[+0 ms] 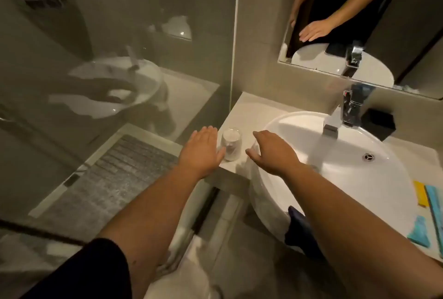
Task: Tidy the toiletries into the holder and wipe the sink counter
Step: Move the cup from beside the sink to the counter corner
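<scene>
A clear drinking glass (231,144) stands on the pale counter (249,109), left of the white basin (340,155). My left hand (202,149) hovers just left of the glass, fingers spread, its thumb close to the glass. My right hand (271,150) reaches over the basin's left rim, fingers apart, holding nothing. On the counter at the far right lie a yellow packet (422,194), a long blue packet (435,205) and a small teal tube (420,231).
Water runs from the chrome tap (345,114) into the basin. A black box (378,122) sits behind the tap. A mirror (359,23) hangs above. A glass shower screen (232,35) borders the counter's left edge. A dark cloth (297,229) hangs below the basin.
</scene>
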